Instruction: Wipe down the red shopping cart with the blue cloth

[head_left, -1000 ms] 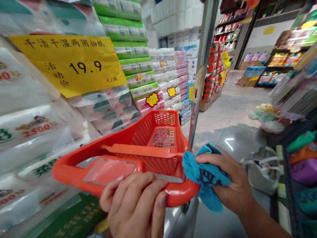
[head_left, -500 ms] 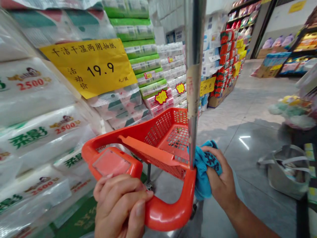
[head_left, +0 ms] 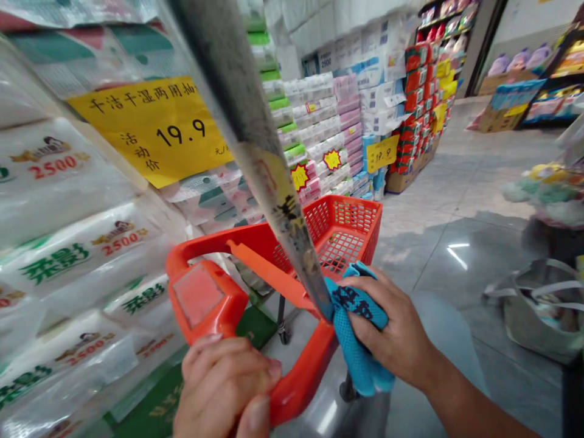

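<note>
My left hand (head_left: pixel 223 383) grips the orange-red handle (head_left: pixel 298 374) of a shopping cart, its fingers curled around the bar near a flat label panel (head_left: pixel 197 294). My right hand (head_left: pixel 387 328) presses a blue mesh cloth (head_left: pixel 360 359) around the base of the cart's metal pole (head_left: pixel 249 118). The pole leans toward the upper left, close to the camera. Its surface looks grimy, with a worn sticker on it. Behind the handle sits the cart's red mesh basket (head_left: pixel 342 237), which holds nothing I can see.
Wrapped tissue packs are stacked high on the left and ahead, with a yellow price sign (head_left: pixel 150 131) on them. A tiled aisle (head_left: pixel 438 207) runs toward the back right between shelves. A grey tote bag (head_left: pixel 538 316) stands at right.
The pole has gone from nearly upright to leaning sharply left, and the cart has swung with it. Both hands keep their hold, and the cloth stays wrapped at the pole's base.
</note>
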Available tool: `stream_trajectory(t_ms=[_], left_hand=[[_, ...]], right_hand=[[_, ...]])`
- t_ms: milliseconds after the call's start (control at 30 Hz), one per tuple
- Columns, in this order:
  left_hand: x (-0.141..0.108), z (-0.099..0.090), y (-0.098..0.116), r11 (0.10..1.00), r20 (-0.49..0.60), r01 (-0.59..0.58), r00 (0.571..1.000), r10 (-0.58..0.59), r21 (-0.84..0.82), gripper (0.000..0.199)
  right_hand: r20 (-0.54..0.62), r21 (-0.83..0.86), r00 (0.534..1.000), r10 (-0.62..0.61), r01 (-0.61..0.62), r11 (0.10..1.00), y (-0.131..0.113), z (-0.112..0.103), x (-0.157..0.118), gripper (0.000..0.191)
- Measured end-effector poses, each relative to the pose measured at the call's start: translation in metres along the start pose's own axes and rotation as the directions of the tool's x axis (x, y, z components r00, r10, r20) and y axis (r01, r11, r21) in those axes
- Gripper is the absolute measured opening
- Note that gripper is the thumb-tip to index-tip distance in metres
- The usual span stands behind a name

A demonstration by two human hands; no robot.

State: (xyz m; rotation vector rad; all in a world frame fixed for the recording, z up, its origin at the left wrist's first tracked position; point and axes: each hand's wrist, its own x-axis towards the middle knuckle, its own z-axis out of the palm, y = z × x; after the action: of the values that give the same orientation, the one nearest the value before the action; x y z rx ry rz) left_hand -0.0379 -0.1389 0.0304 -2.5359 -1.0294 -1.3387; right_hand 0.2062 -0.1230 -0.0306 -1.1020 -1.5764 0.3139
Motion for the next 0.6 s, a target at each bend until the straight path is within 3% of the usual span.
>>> stream_trajectory(t_ms=[100, 233, 367, 500, 600], left_hand=[[-0.003, -0.002, -0.009, 0.997, 0.002, 0.063, 0.998, -0.063, -0.040, 0.030], [-0.006, -0.003, -0.026, 0.970, -0.040, 0.202, 0.977, -0.209, -0.132, 0.036], [-0.002, -0.001, -0.034, 0.953, -0.099, 0.210, 0.967, -0.236, -0.217, 0.034], [0.003, 0.004, -0.021, 0.985, -0.080, 0.167, 0.983, -0.163, 0.043, 0.016], [0.007, 0.009, -0.016, 0.966, -0.009, 0.051, 0.999, -0.050, 0.252, 0.007]], right_hand=[[0.013, -0.016, 1.000, 0.013, -0.012, 1.000, 0.003, 0.003, 0.006, 0.022], [-0.081, -0.107, 0.988, 0.132, -0.140, 0.984, 0.017, 0.010, 0.012, 0.018], [-0.089, -0.152, 0.991, 0.104, -0.117, 0.982, -0.001, 0.024, 0.002, 0.032], [-0.082, -0.173, 0.996, 0.028, -0.042, 0.984, -0.016, 0.033, -0.005, 0.038], [-0.063, -0.145, 0.998, 0.007, -0.016, 0.989, 0.002, 0.027, -0.005, 0.030]])
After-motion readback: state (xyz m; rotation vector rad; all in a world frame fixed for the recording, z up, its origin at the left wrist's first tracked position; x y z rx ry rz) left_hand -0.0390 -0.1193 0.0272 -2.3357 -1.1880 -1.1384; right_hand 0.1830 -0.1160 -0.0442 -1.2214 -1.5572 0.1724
